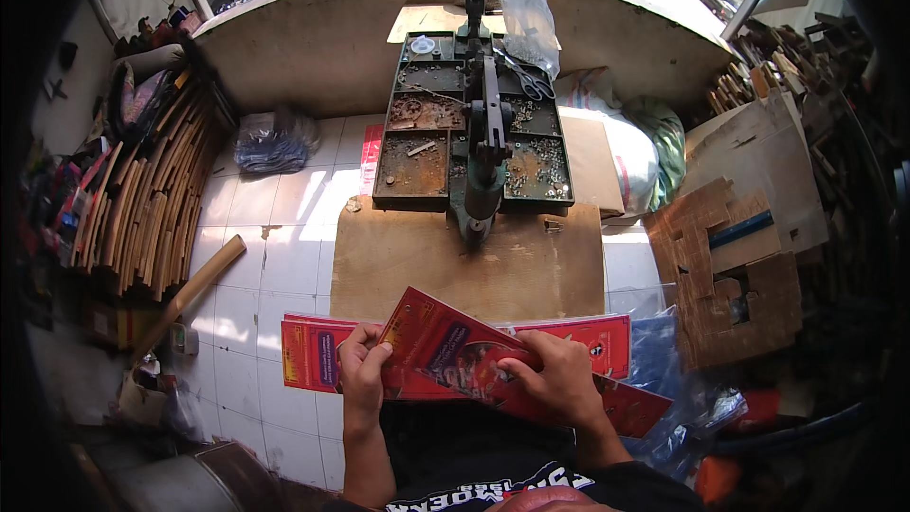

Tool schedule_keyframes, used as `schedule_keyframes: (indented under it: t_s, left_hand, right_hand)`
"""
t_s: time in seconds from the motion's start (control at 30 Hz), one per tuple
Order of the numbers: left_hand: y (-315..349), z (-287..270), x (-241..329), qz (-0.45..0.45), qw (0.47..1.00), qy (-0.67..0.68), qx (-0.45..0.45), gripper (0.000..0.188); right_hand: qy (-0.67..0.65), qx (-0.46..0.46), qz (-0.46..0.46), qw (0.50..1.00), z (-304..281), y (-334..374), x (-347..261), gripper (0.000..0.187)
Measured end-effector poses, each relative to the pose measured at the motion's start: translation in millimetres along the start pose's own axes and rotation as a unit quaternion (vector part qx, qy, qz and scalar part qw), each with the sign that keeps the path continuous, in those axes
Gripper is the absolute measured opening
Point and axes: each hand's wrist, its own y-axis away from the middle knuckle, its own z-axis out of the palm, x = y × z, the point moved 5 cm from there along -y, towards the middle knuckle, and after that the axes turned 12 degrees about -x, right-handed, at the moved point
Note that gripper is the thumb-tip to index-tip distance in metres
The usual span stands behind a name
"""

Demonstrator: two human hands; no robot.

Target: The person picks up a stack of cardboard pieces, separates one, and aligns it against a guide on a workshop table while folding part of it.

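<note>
Between my hands is a long red printed card [453, 337] with a purple panel, tilted with its left end raised. My left hand [364, 362] pinches its left edge between thumb and fingers. Across its right part lies my right hand [561, 377], gripping it with the thumb on top. More red printed cards [305, 353] lie beneath, at the near edge of a wooden board [464, 270]. Their other ends show right of my right hand. Beyond them a dark green hand press [485, 133] stands on the board.
A compartment tray [413, 192] with small metal parts surrounds the press; scissors [527, 78] lie on it. Clear plastic bags [654, 370] sit at right, beside cut brown boards [730, 275]. Stacked wooden strips [152, 190] and a cardboard tube [194, 294] are at left.
</note>
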Motion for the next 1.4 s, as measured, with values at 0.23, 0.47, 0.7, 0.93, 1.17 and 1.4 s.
schedule_keyframes:
  t_s: [0.23,0.47,0.7,0.93,1.17,1.4]
  left_hand:
    - [-24.8,30.5,37.9,0.026,0.999,-0.024,-0.029,0.013]
    - [-29.7,62.0,62.5,0.062,0.995,0.04,-0.07,0.018]
    - [-32.7,72.4,61.6,0.088,0.988,0.11,-0.065,0.02]
    - [-36.8,78.1,61.5,0.061,0.97,0.205,-0.117,0.022]
    - [-36.6,78.3,61.6,0.074,0.972,0.194,-0.106,0.019]
    - [-28.9,92.6,69.9,0.112,0.964,0.221,-0.094,0.017]
  right_hand:
    - [-0.078,0.051,0.027,0.995,-3.2,1.2,-0.6,0.037]
    - [-0.194,0.105,0.041,0.975,-7.4,9.7,-2.2,0.029]
    - [-0.217,0.119,0.04,0.968,-11.8,12.2,-2.0,0.028]
    - [-0.24,0.115,0.042,0.963,-8.9,14.3,3.8,0.03]
    - [-0.212,0.13,0.034,0.968,-9.5,16.3,2.8,0.034]
    - [-0.139,0.187,-0.001,0.972,-15.1,21.8,-6.4,0.038]
